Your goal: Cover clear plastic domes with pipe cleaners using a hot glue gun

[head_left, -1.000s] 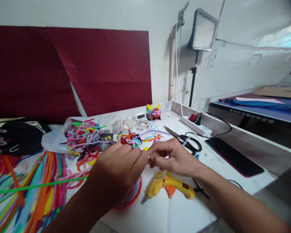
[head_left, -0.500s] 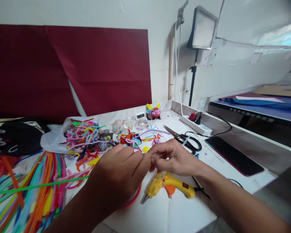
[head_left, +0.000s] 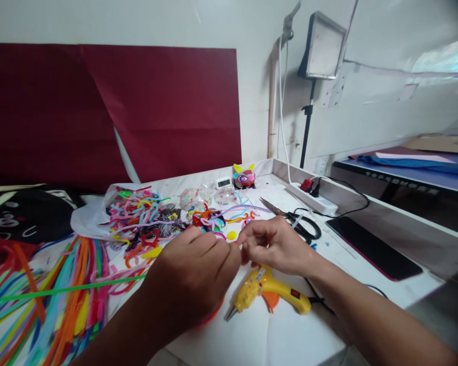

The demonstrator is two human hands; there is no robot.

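My left hand (head_left: pixel 198 272) is closed in a fist, its back towards me. Its fingertips meet those of my right hand (head_left: pixel 277 246), whose thumb and forefinger are pinched together. Whatever lies between the fingers is too small or hidden to make out. Partly covered by my left hand, a red-orange rounded thing (head_left: pixel 212 313) sits on the table. A yellow hot glue gun (head_left: pixel 269 290) lies below my right hand, nozzle pointing to the lower left. A green pipe cleaner (head_left: pixel 76 288) runs from the left towards my left wrist; I cannot tell whether it is held.
Bundled pipe cleaners (head_left: pixel 70 290) fill the left. Behind my hands are a plastic bag of cut pieces (head_left: pixel 87 218), a small timer (head_left: pixel 224 183) and a colourful figure with yellow ears (head_left: pixel 245 177). Black-handled scissors (head_left: pixel 305 226), a power strip (head_left: pixel 315 201) and a phone (head_left: pixel 374 247) lie right.
The view has shifted slightly, so most things sit a little further right and lower. Both hands stay together at the fingertips, with the right fingers slightly changed in pose.
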